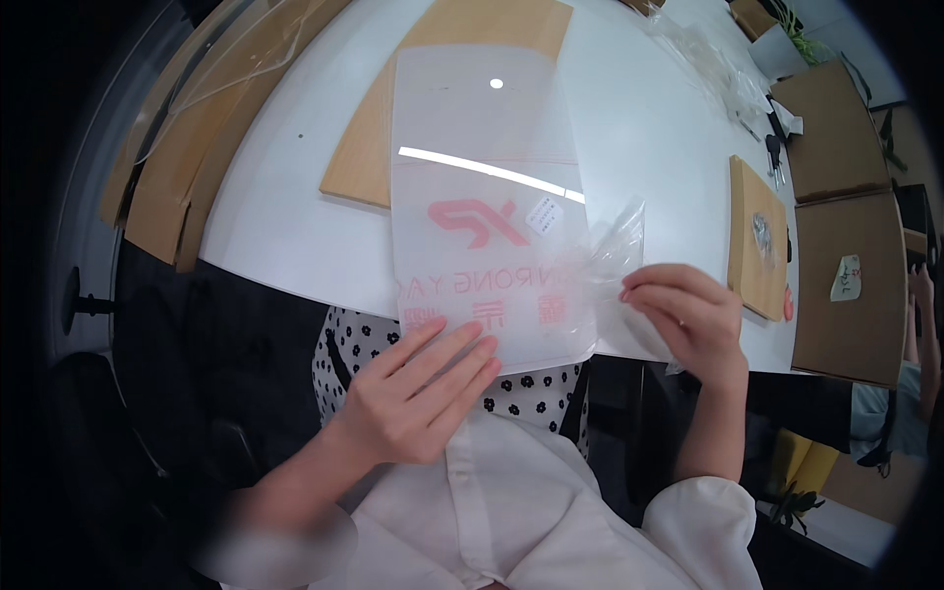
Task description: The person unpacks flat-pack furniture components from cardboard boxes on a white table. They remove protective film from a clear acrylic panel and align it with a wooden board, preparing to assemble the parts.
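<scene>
A smooth, see-through panel [472, 108], longer than wide, with rounded corners, a milky cast, mirror-reversed pink-red printing across the lower half and a small white label [544, 215] set askew; on its gloss, a bright streak and a round spot of reflected light. At the near edge of the white table [285, 216], partly over a lap in black-and-white flowered cloth [526, 385], and overlapping a pale wooden board [356, 162] farther back. On its near left part, the extended, slightly parted fingers of the left hand [413, 398], with thumb hidden, so impossible to tell whether clamped or merely resting. Beside its right edge, the right hand [693, 320], thumb and fingertips pinched together on crumpled clear film [619, 246]. At far right of the room, part of another person [927, 379]. Along the table's left, long cardboard [167, 197]; at right, a second wooden board [745, 221] under a small clear packet [763, 239], a dark-handled tool [774, 147], and a cardboard box [846, 226] with flaps spread. Farther off, loose clear wrapping [703, 64] and a green plant [801, 39]. Hidden under the left hand, some printing; veiled behind the panel, part of the first board.
</scene>
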The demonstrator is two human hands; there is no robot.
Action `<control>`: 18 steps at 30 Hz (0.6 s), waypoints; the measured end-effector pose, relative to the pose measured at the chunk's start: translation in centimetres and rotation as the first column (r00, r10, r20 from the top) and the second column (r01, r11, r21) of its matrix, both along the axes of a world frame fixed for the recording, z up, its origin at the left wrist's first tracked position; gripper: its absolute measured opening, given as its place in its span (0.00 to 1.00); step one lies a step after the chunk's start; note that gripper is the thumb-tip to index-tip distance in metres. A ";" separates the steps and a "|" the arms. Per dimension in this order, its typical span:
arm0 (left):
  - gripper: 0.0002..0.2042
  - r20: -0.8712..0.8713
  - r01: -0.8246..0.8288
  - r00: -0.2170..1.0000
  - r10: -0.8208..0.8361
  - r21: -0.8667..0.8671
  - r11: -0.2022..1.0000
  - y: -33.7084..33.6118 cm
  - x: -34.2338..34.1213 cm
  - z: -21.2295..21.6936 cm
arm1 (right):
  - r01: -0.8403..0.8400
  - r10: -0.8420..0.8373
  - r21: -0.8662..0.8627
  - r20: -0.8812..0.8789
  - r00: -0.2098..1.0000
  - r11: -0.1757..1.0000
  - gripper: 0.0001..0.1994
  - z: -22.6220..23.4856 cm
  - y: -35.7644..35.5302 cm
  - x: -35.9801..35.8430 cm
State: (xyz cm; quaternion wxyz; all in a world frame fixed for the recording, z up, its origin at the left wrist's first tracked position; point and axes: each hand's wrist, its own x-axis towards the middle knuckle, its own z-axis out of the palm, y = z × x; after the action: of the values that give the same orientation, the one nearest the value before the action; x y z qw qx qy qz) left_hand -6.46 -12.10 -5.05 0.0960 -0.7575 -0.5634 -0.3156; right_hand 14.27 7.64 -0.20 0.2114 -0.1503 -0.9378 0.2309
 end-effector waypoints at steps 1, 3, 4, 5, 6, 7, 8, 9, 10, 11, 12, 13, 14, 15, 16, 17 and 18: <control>0.07 -0.011 0.020 1.000 -0.020 -0.007 1.000 -0.1 -0.6 0.2 | 0.006 -0.007 -0.047 -0.024 1.000 0.999 0.05 -0.1 1.3 0.2; 0.07 -0.026 0.027 0.999 -0.028 -0.031 0.999 -0.7 -1.6 0.1 | 0.003 -0.012 -0.140 -0.060 0.998 0.990 0.05 -0.6 2.9 0.0; 0.07 -0.044 0.004 0.999 -0.005 -0.005 1.000 -0.9 -2.0 -0.1 | -0.004 -0.010 -0.184 -0.071 0.997 0.983 0.06 -1.0 3.5 -0.2; 0.06 -0.062 -0.018 0.998 0.019 0.023 1.000 -1.0 -2.3 -0.3 | -0.011 -0.008 -0.228 -0.083 0.997 0.974 0.06 -1.2 3.7 -0.3; 0.05 -0.082 -0.042 0.996 0.046 0.051 0.998 -1.2 -2.6 -0.6 | 0.021 -0.076 -0.355 -0.143 0.987 0.935 0.07 -1.6 3.3 -0.6; 0.04 -0.113 -0.095 0.988 0.102 0.066 0.993 -1.4 -2.8 -1.0 | 0.040 -0.149 -0.478 -0.191 0.970 0.877 0.08 -2.1 2.5 -1.3; 0.04 -0.135 -0.136 0.979 0.152 0.117 0.984 -1.5 -2.7 -1.5 | 0.049 -0.227 -0.593 -0.229 0.947 0.803 0.09 -2.4 1.5 -2.0; 0.05 -0.152 -0.185 0.966 0.210 0.164 0.969 -1.6 -2.5 -2.0 | 0.027 -0.278 -0.651 -0.286 0.917 0.759 0.19 -2.6 0.3 -2.7; 0.05 -0.164 -0.230 0.949 0.267 0.214 0.949 -1.7 -2.3 -2.2 | 0.106 -0.249 -0.502 -0.227 0.942 0.858 0.23 -2.2 -0.5 -2.7; 0.06 -0.168 -0.222 0.952 0.255 0.194 0.956 -1.8 -1.8 -2.0 | 0.169 -0.232 -0.329 -0.163 0.959 0.929 0.28 -1.7 -1.2 -2.6; 0.06 -0.167 -0.203 0.958 0.233 0.176 0.963 -1.5 -0.9 -1.9 | 0.221 -0.248 -0.227 -0.096 0.964 0.949 0.33 -1.4 -2.2 -2.5; 0.07 -0.168 -0.185 0.963 0.211 0.158 0.970 -1.1 -0.2 -1.7 | 0.262 -0.267 -0.119 -0.035 0.963 0.958 0.38 -1.0 -3.2 -2.4; 0.07 -0.177 -0.145 0.969 0.175 0.169 0.975 -0.5 0.3 -1.7 | 0.300 -0.299 -0.099 0.024 0.954 0.949 0.43 -1.0 -4.3 -2.7; 0.08 -0.189 -0.107 0.972 0.141 0.183 0.977 0.1 0.6 -1.9 | 0.335 -0.313 -0.171 0.140 0.939 0.927 0.45 -1.3 -5.0 -2.7; 0.08 -0.201 -0.067 0.974 0.107 0.195 0.978 0.6 0.9 -2.0 | 0.358 -0.349 -0.330 0.089 0.933 0.873 0.32 -1.3 -5.5 -3.2; 0.09 -0.187 -0.023 0.981 0.060 0.190 0.981 0.9 0.9 -1.9 | 0.307 -0.298 -0.244 0.073 0.952 0.920 0.23 -1.5 -5.1 -3.0; 0.09 -0.149 0.004 0.989 0.023 0.174 0.985 1.1 0.8 -2.0 | 0.253 -0.246 -0.156 0.059 0.967 0.955 0.14 -1.8 -4.4 -2.9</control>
State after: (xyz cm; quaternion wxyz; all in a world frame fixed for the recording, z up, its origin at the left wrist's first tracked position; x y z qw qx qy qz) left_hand -5.63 -11.05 -7.09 0.2054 -0.7651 -0.5285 -0.3053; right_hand 11.40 3.20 -1.97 0.2074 -0.2886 -0.8934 0.2749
